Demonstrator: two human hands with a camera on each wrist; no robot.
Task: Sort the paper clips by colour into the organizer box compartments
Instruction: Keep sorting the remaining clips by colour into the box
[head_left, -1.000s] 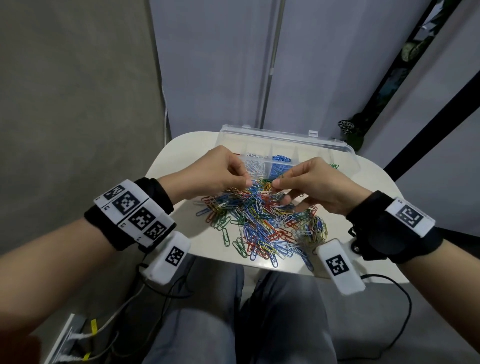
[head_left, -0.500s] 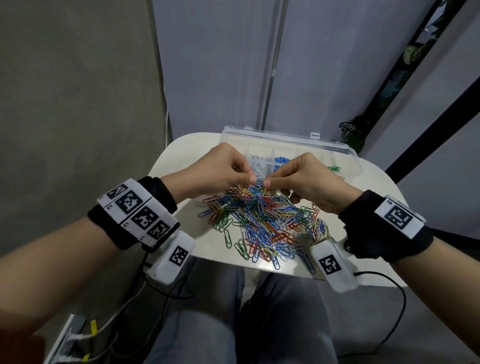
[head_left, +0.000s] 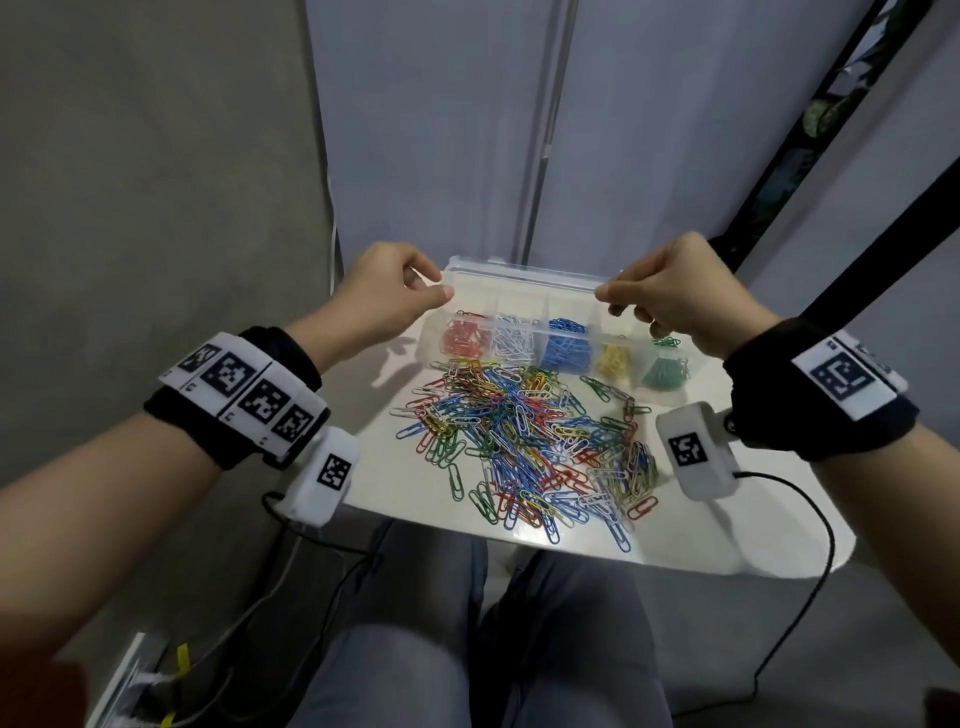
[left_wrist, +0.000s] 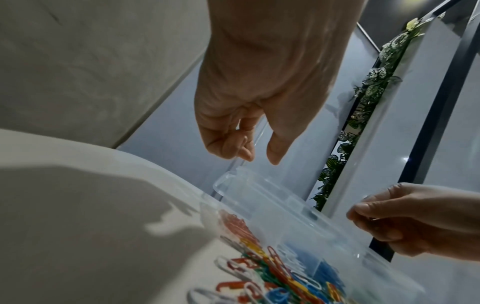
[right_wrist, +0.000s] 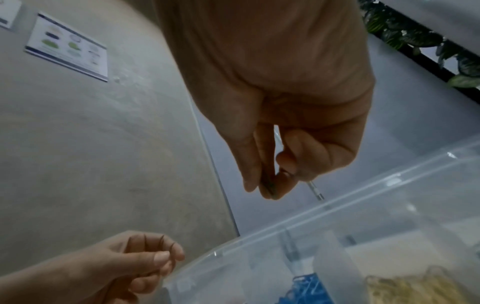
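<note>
A clear organizer box (head_left: 524, 274) stands open at the back of the small white table (head_left: 382, 467). Its compartments hold red (head_left: 464, 338), white (head_left: 514, 340), blue (head_left: 566, 345), yellow (head_left: 615, 358) and green clips (head_left: 662, 374). A mixed pile of clips (head_left: 524, 447) lies in front of it. My left hand (head_left: 439, 292) (left_wrist: 259, 156) hovers above the box's left end with curled fingers, and nothing shows in them. My right hand (head_left: 605, 301) (right_wrist: 270, 189) hovers over the yellow end, pinching a small dark clip.
A few green clips (head_left: 667, 341) lie loose at the box's right end. A grey wall stands close on the left and a pale panel behind the table. My knees (head_left: 467, 623) are under the front edge. Cables (head_left: 810, 571) hang off both wrists.
Both hands left the pile, where their fingertips met, and rose apart to the far side of the table: left hand to the box's left end, right hand to its right part.
</note>
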